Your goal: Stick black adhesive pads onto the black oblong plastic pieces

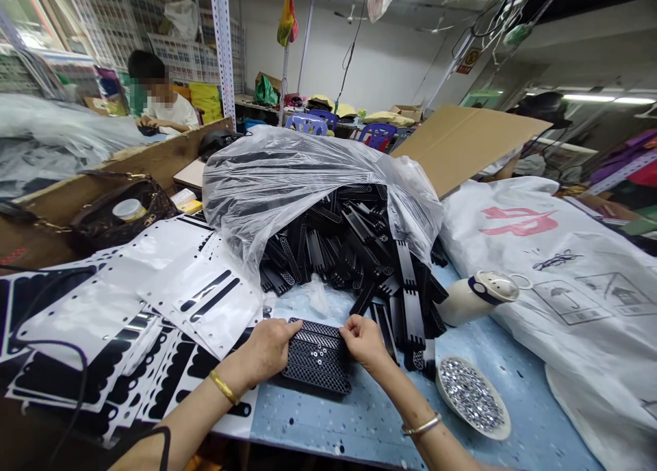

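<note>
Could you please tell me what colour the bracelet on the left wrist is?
The bracelet is gold-coloured, seen best in the head view.

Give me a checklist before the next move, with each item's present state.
1. Hands in view: ok, left hand and right hand at the black strips.
2. Strips side by side: ok.
3. Firm grip at both ends: cannot tell, fingertip contact is too small to judge.
4. Strip tops bare: not ok, small metal pieces lie there.
5. Bowl holding metal pieces: ok.
6. Clear bag open towards the hands: ok, black parts show.
</note>
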Demonstrator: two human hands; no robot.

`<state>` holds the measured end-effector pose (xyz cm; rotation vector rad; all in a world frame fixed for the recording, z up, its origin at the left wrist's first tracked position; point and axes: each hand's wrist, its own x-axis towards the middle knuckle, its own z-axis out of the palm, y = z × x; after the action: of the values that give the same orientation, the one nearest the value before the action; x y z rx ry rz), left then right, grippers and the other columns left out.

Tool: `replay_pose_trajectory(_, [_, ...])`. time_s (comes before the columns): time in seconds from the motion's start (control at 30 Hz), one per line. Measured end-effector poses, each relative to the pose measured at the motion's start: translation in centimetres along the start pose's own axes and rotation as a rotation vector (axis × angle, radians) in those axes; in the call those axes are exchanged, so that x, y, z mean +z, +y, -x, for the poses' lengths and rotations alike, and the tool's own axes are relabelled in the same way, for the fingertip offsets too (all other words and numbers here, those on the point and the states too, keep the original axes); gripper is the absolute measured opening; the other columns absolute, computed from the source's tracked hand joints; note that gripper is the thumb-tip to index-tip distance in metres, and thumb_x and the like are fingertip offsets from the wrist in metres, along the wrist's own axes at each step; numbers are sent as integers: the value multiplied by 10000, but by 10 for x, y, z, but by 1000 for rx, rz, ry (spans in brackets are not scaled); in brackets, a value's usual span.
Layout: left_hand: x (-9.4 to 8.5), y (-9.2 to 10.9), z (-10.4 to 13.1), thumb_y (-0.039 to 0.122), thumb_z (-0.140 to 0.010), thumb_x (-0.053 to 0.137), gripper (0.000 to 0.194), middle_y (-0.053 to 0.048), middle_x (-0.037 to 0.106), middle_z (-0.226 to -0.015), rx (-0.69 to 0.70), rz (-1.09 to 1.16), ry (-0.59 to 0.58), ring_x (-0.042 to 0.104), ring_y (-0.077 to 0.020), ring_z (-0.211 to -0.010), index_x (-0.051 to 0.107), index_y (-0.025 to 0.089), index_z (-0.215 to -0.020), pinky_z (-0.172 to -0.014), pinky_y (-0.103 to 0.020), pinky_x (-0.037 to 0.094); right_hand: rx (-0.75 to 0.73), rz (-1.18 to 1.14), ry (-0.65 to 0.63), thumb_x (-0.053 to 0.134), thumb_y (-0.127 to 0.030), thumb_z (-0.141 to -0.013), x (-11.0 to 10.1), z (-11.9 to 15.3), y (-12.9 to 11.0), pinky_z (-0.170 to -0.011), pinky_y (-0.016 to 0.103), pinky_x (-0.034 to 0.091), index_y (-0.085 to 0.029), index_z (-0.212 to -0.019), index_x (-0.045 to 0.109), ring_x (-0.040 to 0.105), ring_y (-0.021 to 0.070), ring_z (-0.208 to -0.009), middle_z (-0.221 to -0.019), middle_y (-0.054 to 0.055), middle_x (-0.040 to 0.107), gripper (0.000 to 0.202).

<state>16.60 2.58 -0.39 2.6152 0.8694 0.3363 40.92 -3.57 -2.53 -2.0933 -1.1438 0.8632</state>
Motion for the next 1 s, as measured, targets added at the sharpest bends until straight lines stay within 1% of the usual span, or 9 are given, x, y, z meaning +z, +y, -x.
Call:
replay_pose_trajectory(0.07, [-1,1,0,16,-810,439,518,-108,718,-867,-4,-1,-3,682,-237,-801,619,155,-1275,-761,-359,558,-11,-28,18,657,-328,-886,-1,4,-1,-496,214,442,-163,-643,544,513,78,-482,-544,-85,511,314])
replay_pose_trajectory(0.17, [-6,4,0,10,-811,438,508,-111,714,-870,-15,3,-18,680,-242,-814,627,152,-1261,-766,-358,556,-11,-107,16,576,-442,-848,-6,12,-3,-439,237,426,-187,-645,566,553,124,-439,-488,-55,538,326])
replay_pose_trajectory(0.27, [-11,6,0,6,-811,439,501,-112,711,-884,-14,2,-36,675,-242,-832,627,151,-1252,-780,-355,549,-27,-168,15,557,-542,-736,-10,17,-4,-425,267,435,-188,-697,623,574,161,-428,-493,-18,584,362])
replay_pose_trajectory(0.4, [-16,5,3,9,-803,446,470,-96,693,-846,-3,-18,-11,656,-235,-807,642,161,-1203,-754,-337,541,-86,-178,39,631,-510,-601,-8,17,-1,-423,267,397,-189,-649,656,516,152,-417,-438,-22,535,326])
replay_pose_trajectory(0.6, [-17,-2,10,6,-772,464,473,-80,684,-795,-12,-49,-13,644,-219,-745,653,175,-1172,-703,-310,532,-129,-156,57,619,-497,-615,-6,14,4,-411,257,356,-198,-638,672,491,148,-406,-410,-25,515,304])
replay_pose_trajectory(0.73, [-13,-5,12,6,-770,466,516,-78,694,-807,-15,-61,-16,656,-225,-748,620,187,-1228,-706,-326,540,-153,-127,63,620,-520,-630,-5,14,5,-415,262,374,-188,-641,684,511,154,-405,-421,-12,536,339])
replay_pose_trajectory(0.83, [-14,-5,11,18,-785,466,469,-75,697,-797,-11,-24,-16,660,-222,-739,633,182,-1191,-700,-326,543,-178,-96,88,588,-554,-672,-7,14,6,-412,271,400,-175,-688,708,535,168,-402,-440,4,561,398])
replay_pose_trajectory(0.93, [-20,-3,12,18,-805,443,440,-59,703,-806,-13,72,40,666,-200,-742,642,192,-1157,-705,-300,542,-212,-44,159,540,-552,-734,-14,19,8,-423,298,439,-161,-815,742,558,189,-403,-481,27,602,447])
replay_pose_trajectory(1.0, [-24,-1,15,8,-808,420,449,-51,700,-798,-6,110,95,664,-188,-738,639,192,-1155,-703,-286,539,-257,5,211,548,-513,-749,-18,29,9,-495,329,492,-170,-849,755,606,216,-464,-533,53,646,413])
